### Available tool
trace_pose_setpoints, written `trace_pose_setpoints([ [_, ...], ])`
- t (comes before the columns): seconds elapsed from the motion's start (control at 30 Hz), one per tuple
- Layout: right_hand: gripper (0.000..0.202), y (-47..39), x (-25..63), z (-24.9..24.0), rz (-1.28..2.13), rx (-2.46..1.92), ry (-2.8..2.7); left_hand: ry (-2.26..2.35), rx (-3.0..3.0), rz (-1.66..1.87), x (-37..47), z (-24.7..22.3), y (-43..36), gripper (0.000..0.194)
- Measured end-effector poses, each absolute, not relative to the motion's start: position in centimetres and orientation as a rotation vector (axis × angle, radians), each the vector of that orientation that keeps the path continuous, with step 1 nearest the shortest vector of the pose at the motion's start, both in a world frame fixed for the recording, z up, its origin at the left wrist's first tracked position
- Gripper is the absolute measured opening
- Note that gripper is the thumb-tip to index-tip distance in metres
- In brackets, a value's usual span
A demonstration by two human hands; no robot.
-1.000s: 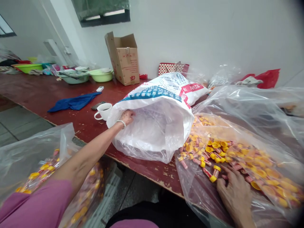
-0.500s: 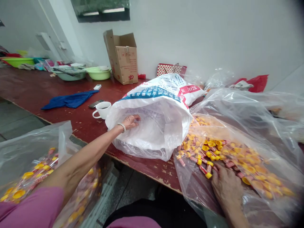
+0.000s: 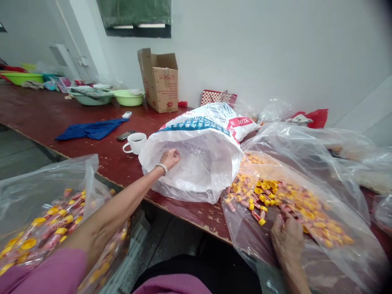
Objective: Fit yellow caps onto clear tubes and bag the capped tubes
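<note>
My left hand [image 3: 170, 158], with a beaded bracelet at the wrist, reaches into the mouth of a big white printed sack [image 3: 196, 173]. Its fingers are curled together; whatever they may hold is too small to make out. The sack lies on its side with a clear liner at its rim. At the right, my right hand [image 3: 288, 237] rests at the near edge of a pile of small red-and-white tubes with yellow cup-shaped caps [image 3: 260, 198], spilling from a clear plastic bag [image 3: 245, 241]. Its fingers are bent against a few red pieces, and their tips are partly hidden.
Another clear bag [image 3: 88, 163] of capped tubes stands at the lower left, below the table edge. A white mug [image 3: 137, 143] of dark liquid sits left of the sack. Behind are a phone [image 3: 125, 135], blue cloth [image 3: 92, 130], cardboard box [image 3: 165, 87] and basins [image 3: 128, 98].
The view has shifted slightly. My left hand's fingers have drawn in from a looser spread inside the sack. My right hand has stayed at the pile, its fingers a little more bent.
</note>
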State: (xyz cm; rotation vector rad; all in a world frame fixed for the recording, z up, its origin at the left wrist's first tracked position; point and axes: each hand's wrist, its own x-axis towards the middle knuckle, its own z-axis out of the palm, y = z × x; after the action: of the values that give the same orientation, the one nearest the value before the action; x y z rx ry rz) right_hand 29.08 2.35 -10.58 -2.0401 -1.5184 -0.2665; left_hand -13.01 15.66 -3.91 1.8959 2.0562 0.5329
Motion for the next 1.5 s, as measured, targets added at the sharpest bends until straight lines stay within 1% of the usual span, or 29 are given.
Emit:
trace_pose_setpoints([
  [0.1, 0.055, 2.4, 29.1, -10.2, -0.121, -1.987, -1.471, 2.128, 1.816, 0.449, -11.7, -4.4, 16.0, 0.035],
  [0.2, 0.057, 2.3, 29.3, -9.9, 0.041, -1.96, -1.391, 2.133, 1.785, 0.362, -9.7, -5.0, 15.9, 0.041],
  [0.33, 0.055, 2.1, 29.7, -9.4, 0.107, -1.918, -1.362, 2.147, 1.784, 0.305, -7.7, -5.5, 15.5, 0.038],
  [0.5, 0.055, 2.0, 29.6, -8.4, 0.212, -1.846, -1.235, 2.08, 1.838, 0.397, -7.7, -5.0, 14.6, 0.032],
  [0.57, 0.058, 1.7, 28.6, -7.3, 0.289, -1.795, -1.179, 2.034, 1.852, 0.494, -7.8, -4.3, 13.7, 0.038],
  [0.63, 0.057, 1.2, 26.7, -5.5, 0.393, -1.693, -1.113, 1.938, 1.87, 0.592, -7.6, -3.4, 12.2, 0.045],
  [0.67, 0.054, 0.9, 25.3, -4.5, 0.465, -1.619, -1.077, 1.868, 1.882, 0.628, -7.4, -2.9, 11.1, 0.045],
  [0.77, 0.043, -0.1, 20.8, -1.5, 0.691, -1.384, -1.03, 1.619, 1.904, 0.689, -5.9, -1.5, 6.9, 0.036],
  [0.83, 0.037, -0.5, 18.2, -0.4, 0.793, -1.28, -1.084, 1.417, 1.84, 0.727, -4.6, -0.7, 3.9, 0.032],
  [0.93, 0.032, -1.0, 16.1, -0.3, 0.841, -1.21, -1.19, 1.122, 1.701, 0.747, -2.9, 0.0, 0.5, 0.027],
  [1.03, 0.029, -1.6, 16.0, -0.8, 0.883, -1.188, -1.294, 0.97, 1.574, 0.733, -1.6, -0.2, -1.1, 0.023],
  [1.17, 0.022, -2.5, 17.0, -0.6, 0.84, -1.192, -1.543, 0.875, 1.306, 0.675, -0.9, -0.9, -1.6, 0.028],
  [1.27, 0.032, -3.2, 17.4, -0.2, 0.804, -1.197, -1.664, 0.817, 1.214, 0.663, -0.6, -0.9, -1.7, 0.029],
  [1.37, 0.055, -3.7, 17.6, -0.5, 0.643, -1.224, -1.772, 0.804, 1.161, 0.677, -0.5, -0.6, -1.8, 0.028],
  [1.43, 0.071, -3.8, 17.6, -1.0, 0.49, -1.179, -1.885, 0.8, 1.147, 0.685, -0.3, -0.4, -2.0, 0.024],
  [1.5, 0.084, -4.0, 17.4, -1.5, 0.42, -1.121, -1.953, 0.787, 1.127, 0.717, 0.0, -0.3, -2.3, 0.019],
])
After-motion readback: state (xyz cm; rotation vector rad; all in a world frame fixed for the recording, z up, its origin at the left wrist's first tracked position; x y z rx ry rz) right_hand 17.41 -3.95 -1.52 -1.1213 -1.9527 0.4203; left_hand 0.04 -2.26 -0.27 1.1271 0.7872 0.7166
